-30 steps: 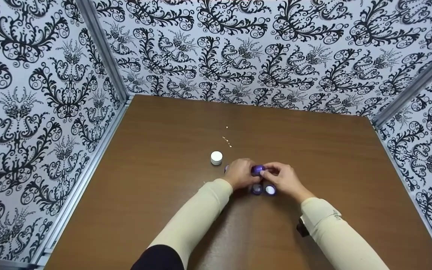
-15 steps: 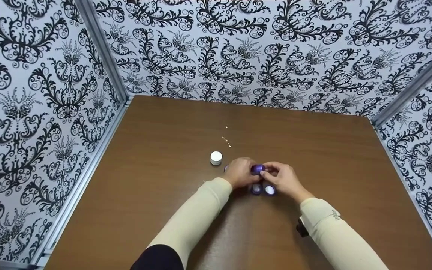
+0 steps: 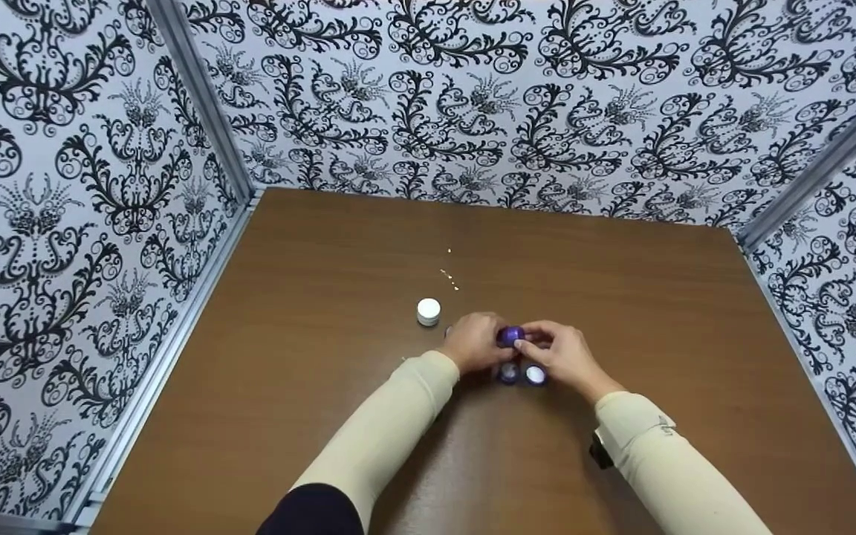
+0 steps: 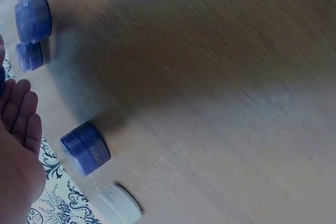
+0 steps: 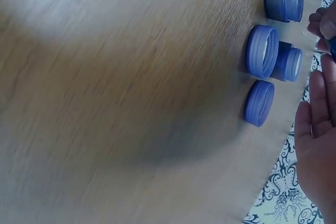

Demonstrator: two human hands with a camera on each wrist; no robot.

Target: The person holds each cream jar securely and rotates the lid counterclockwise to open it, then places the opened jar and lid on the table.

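Note:
Over the middle of the brown table (image 3: 324,371), both hands meet on a small purple jar (image 3: 510,334). My left hand (image 3: 489,342) grips it from the left and my right hand (image 3: 530,343) pinches it from the right. Most of the jar is hidden by the fingers. Just below the hands lie two purple lids (image 3: 508,373) (image 3: 536,375) with pale insides. In the right wrist view these lids (image 5: 262,51) (image 5: 259,102) lie beside another purple jar (image 5: 289,61). The left wrist view shows one more purple jar (image 4: 85,148) next to my palm (image 4: 18,145).
A small white jar (image 3: 429,311) stands just left of the hands, also seen as the white jar (image 4: 118,205) in the left wrist view. A few pale crumbs (image 3: 450,276) lie further back. Patterned walls (image 3: 101,186) enclose the table on three sides.

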